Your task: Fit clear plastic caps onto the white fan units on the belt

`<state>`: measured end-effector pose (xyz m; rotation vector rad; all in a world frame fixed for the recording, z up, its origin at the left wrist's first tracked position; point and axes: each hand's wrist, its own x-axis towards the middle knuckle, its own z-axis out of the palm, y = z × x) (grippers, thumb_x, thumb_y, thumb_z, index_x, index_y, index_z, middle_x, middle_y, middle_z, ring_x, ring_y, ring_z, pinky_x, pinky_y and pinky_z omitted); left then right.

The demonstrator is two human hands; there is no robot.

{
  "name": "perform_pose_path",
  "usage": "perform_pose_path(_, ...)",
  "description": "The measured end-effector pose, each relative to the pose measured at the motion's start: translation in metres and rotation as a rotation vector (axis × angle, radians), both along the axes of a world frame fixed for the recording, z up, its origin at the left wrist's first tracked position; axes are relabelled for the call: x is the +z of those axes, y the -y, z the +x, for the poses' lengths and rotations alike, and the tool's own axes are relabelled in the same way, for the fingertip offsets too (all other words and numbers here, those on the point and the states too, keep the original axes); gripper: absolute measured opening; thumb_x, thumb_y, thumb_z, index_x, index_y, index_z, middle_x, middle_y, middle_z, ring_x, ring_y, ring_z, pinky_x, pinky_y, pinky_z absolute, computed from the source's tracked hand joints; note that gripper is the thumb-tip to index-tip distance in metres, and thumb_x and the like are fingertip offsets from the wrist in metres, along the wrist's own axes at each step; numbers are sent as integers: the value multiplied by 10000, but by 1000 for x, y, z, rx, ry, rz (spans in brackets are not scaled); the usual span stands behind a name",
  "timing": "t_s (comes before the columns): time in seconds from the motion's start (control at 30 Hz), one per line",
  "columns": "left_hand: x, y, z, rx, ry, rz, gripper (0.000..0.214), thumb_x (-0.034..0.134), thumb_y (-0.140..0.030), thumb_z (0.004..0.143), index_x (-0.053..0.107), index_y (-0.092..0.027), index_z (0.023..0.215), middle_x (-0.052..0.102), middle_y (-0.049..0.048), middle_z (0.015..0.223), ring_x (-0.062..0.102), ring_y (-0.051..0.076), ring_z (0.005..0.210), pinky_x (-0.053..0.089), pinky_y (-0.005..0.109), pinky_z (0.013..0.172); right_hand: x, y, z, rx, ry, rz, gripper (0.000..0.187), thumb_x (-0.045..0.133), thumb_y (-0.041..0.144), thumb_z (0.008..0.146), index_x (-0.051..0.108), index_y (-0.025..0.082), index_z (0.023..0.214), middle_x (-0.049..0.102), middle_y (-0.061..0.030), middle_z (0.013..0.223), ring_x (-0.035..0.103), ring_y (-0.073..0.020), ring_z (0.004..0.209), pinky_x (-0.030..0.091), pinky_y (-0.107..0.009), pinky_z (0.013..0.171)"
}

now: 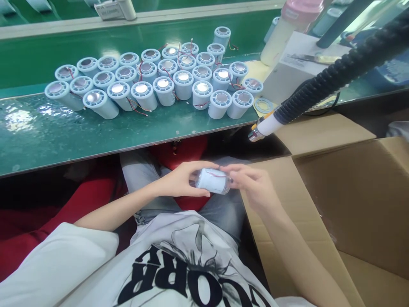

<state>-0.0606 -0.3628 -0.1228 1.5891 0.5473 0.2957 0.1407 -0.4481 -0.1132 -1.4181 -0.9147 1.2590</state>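
Observation:
Both hands hold one white cylinder (212, 180) with a thin red wire, lying sideways over my lap below the bench edge. My left hand (180, 180) wraps its left end, fingers curled around it. My right hand (254, 184) pinches the right end with fingertips. Several identical white cylinders (153, 83) with shiny metal tops and red wires stand in rows on the green bench (64, 132) ahead.
A large open cardboard box (345, 204) sits at my right. A black corrugated hose with a white nozzle (270, 124) hangs over the bench edge. A white box (297, 68) and a pink-capped bottle (294, 25) stand at the back right.

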Motion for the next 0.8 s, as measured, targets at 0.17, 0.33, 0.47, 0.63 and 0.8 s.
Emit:
perform_pose_path(0.17,5,5,-1,102,89,-286,605,738,-247,713,505,-226,1271,568,108,1297,607,220,1093,519,348,907,2,6,2,244,168,238,269,769,249,698,711,249,961,595,-63,1280,558,-270,1185,533,-414,921)
perform_pose_path(0.33,4,3,-3,96,106,-381,631,755,-271,696,513,-247,1278,569,115,1300,644,220,1001,548,352,830,-3,14,1,301,591,456,323,687,201,794,620,241,1108,538,-82,1349,531,-255,1222,428,-447,1057)
perform_pose_path(0.47,6,-3,-2,25,83,-267,743,775,-252,673,453,-265,1342,512,114,1365,610,240,1079,541,336,845,-12,14,3,280,429,427,389,732,209,761,569,232,1113,549,-92,1328,529,-248,1223,498,-420,1000)
perform_pose_path(0.63,8,-7,1,-17,88,-126,756,782,-224,661,465,-279,1346,501,100,1390,556,263,1187,491,372,961,-13,15,7,254,297,378,435,772,201,720,575,241,1105,582,-65,1277,537,-238,1212,535,-397,965)
perform_pose_path(0.8,5,-6,2,-48,148,-120,797,793,-159,634,465,-285,1350,515,111,1385,553,267,1204,474,372,983,-9,17,11,255,211,335,471,791,202,696,575,246,1113,615,-49,1196,589,-225,1133,567,-364,915)
